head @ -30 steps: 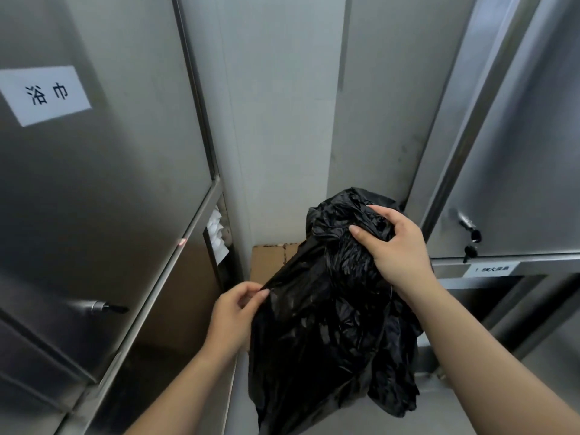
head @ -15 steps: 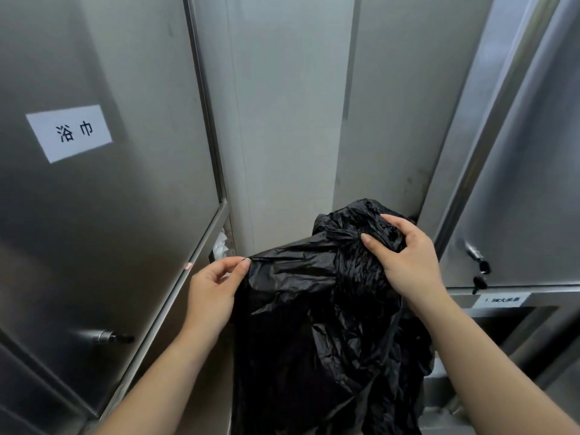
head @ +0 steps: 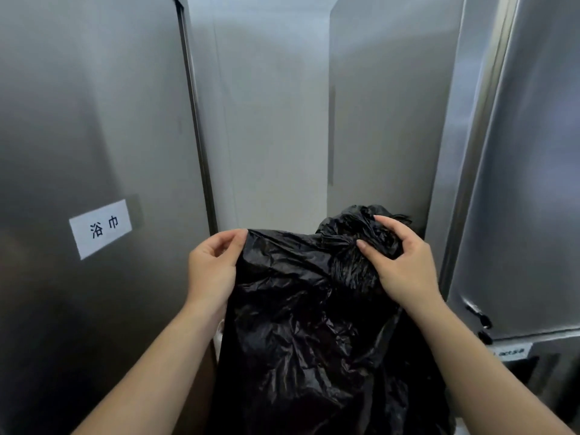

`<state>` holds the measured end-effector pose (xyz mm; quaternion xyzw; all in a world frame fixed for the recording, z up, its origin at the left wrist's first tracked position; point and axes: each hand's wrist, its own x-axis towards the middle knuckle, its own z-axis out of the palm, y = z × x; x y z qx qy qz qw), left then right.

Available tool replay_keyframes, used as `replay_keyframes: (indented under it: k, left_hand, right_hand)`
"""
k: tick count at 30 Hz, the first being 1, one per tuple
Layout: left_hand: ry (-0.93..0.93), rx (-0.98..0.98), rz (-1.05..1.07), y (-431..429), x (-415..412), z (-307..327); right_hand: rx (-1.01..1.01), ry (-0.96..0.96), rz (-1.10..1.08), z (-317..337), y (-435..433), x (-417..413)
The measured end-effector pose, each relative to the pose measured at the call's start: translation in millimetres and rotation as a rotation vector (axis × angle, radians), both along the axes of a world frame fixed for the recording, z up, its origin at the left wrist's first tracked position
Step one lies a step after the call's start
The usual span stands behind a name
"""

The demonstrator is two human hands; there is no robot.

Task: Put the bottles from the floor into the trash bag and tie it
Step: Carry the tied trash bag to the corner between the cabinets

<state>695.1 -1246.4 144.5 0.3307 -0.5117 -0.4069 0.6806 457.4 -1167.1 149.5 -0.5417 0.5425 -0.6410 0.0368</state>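
Note:
A black plastic trash bag (head: 301, 324) hangs in front of me, held up by both hands. My left hand (head: 213, 268) pinches its upper left edge between thumb and fingers. My right hand (head: 398, 262) grips the bunched, crumpled top of the bag at the upper right. The stretch of plastic between the hands is pulled fairly taut. No bottles and no floor are in view; the bag hides what lies below it.
A steel cabinet door (head: 94, 152) with a white label (head: 100, 229) stands close on the left. Another steel cabinet (head: 518, 183) with a key latch (head: 478, 315) is close on the right. A pale wall (head: 276, 120) closes the narrow gap ahead.
Both hands have lifted the bag higher and my left hand has drawn its edge out to the left, spreading the plastic. My view has tilted upward, so the cardboard box below has dropped out of sight.

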Motion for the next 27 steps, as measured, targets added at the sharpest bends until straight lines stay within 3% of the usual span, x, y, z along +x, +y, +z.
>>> replay_keyframes:
  k: [14, 27]
  left_hand:
    - [-0.019, -0.075, -0.008, -83.3, -19.8, 92.0]
    - [-0.129, -0.175, 0.063, -215.0, -52.7, 139.7]
  right_hand:
    - [-0.189, 0.125, 0.064, 66.6, -60.8, 17.9]
    - [-0.189, 0.066, 0.141, 96.4, -222.5, 1.6]
